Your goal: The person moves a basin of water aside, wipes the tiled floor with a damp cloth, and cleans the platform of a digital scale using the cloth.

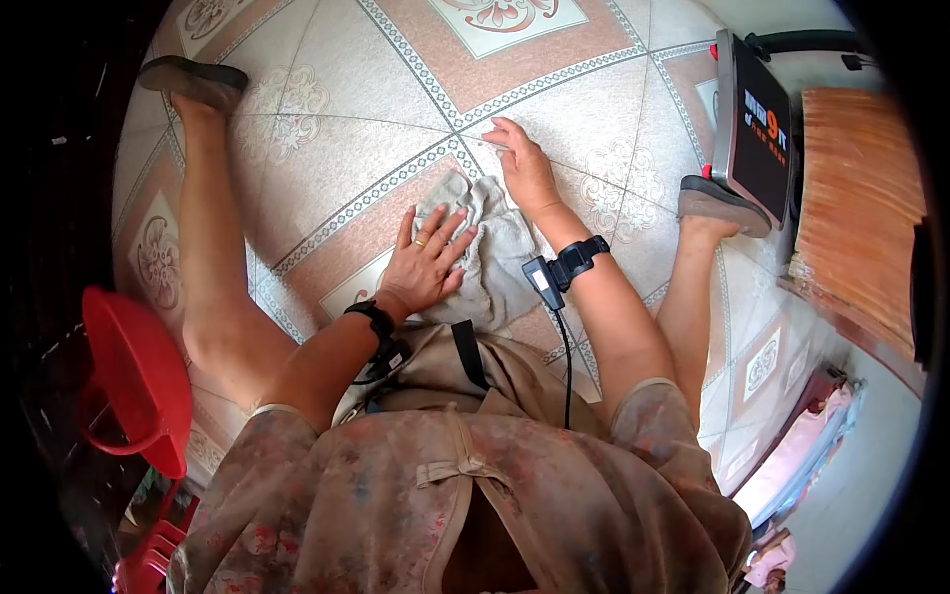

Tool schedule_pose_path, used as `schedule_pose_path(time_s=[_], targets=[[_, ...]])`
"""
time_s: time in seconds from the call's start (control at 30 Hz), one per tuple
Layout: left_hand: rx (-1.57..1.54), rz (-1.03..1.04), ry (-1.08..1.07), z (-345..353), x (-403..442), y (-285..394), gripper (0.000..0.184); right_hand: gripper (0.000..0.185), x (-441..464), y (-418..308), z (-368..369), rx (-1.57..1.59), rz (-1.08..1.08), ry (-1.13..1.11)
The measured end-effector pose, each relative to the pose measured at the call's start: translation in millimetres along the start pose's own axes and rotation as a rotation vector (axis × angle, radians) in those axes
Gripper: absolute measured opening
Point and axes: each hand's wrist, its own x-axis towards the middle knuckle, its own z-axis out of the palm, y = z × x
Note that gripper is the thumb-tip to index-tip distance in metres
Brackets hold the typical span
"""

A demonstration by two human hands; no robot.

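A crumpled pale grey cloth lies on the patterned tile floor in front of my body. My left hand, with a ring on one finger, rests spread on the cloth's left part. Beyond the cloth's upper right edge is my right hand, its fingers apart and pointing to the upper left over the tiles. Nothing shows in its grasp. Each wrist wears a black strap, and a cable runs from the device on the right one.
My feet stand wide apart at either side. A red plastic basin is at the left, above a red stool. A black flat box with lettering leans at the upper right, beside a wooden piece. Folded fabrics lie lower right.
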Motion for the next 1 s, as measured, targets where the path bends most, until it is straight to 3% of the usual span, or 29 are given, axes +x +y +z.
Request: schedule_pose_path(time_s=[0.13,0.33,0.63,0.73,0.83,1.0], targets=[[-0.003,-0.004,-0.006,0,0,0,0.071,0.042,2,-6,-4,-0.242,-0.127,-0.006],[-0.008,0.000,0.006,0,1,-1,0.072,0.040,15,-20,-2,-0.424,-0.122,-0.025],[-0.021,-0.001,0.023,0,0,-1,0.070,0.025,36,-18,3,-0.662,-0.411,-0.090],[-0.009,0.002,0.021,3,0,-1,0.068,0.026,41,-20,4,-0.670,-0.237,-0.073],[-0.001,-0.003,0.025,2,-1,-2,0.068,0.029,42,-2,-4,-0.212,0.156,-0.025],[-0.013,-0.003,0.014,4,-1,-2,0.067,0.032,36,13,-9,-0.307,0.034,-0.093]])
